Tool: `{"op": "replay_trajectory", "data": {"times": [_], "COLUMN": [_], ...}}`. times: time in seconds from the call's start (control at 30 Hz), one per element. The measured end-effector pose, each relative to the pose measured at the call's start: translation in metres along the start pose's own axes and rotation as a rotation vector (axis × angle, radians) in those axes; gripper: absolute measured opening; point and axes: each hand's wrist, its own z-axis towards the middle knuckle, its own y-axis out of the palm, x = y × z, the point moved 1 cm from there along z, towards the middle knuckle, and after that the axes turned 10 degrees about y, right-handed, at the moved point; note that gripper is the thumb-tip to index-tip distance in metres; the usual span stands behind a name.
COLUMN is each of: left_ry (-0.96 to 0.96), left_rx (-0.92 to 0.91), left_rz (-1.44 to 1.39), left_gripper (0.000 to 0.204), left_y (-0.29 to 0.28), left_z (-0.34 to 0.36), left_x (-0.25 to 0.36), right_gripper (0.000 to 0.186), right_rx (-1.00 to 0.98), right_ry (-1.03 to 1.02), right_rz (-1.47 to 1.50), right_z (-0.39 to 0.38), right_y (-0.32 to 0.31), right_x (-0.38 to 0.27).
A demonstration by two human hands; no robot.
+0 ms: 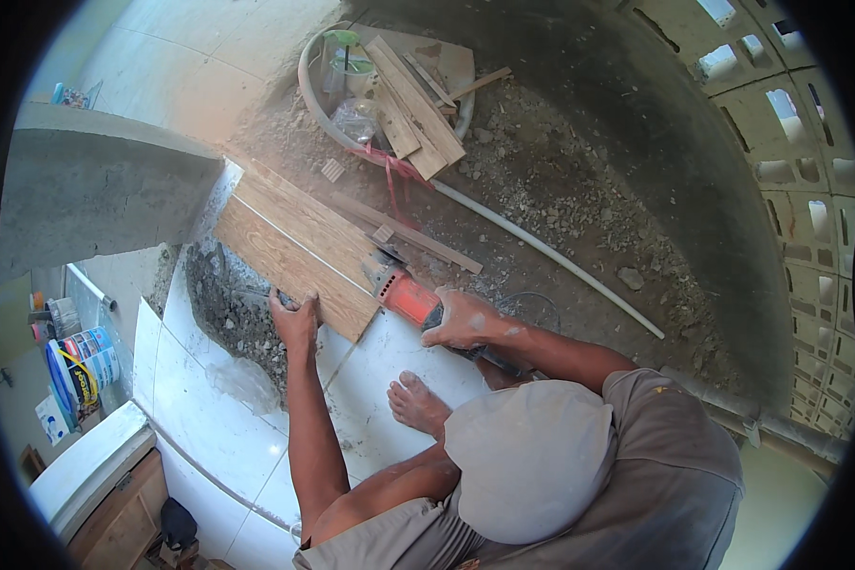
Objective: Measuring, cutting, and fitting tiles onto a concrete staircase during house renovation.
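Note:
A wood-grain tile (290,252) lies slanting across the white floor tiles and a patch of grey rubble. Along its length runs a thin white line, which ends at the head of a red angle grinder (408,296). My right hand (461,318) is wrapped round the grinder's dark rear body, and its disc end sits at the tile's right end. At the tile's near edge, my left hand (296,321) grips with thumb and fingers; the fingertips are partly hidden. Close beside the grinder, on the near side, is my bare foot (418,404).
Beyond the tile, a round tub (309,85) holds wood-grain strips and plastic bags. A white pipe (551,255) crosses the rubble-strewn ground. Loose strips (408,233) lie behind the grinder. Clear plastic (242,382) and a bucket (87,366) are at left; a pierced block wall (788,171) stands right.

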Motion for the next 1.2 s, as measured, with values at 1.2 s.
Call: {"op": "replay_trajectory", "data": {"times": [1.2], "left_ry": [-0.018], "left_rx": [0.015], "left_rz": [0.101], "left_gripper": [0.092], "left_y": [0.000], "left_z": [-0.006], "left_x": [0.001], "right_gripper": [0.073], "right_rx": [0.013], "right_ry": [0.002], "right_rz": [-0.025], "right_z": [0.000], "right_y": [0.000], "right_x": [-0.002]}}
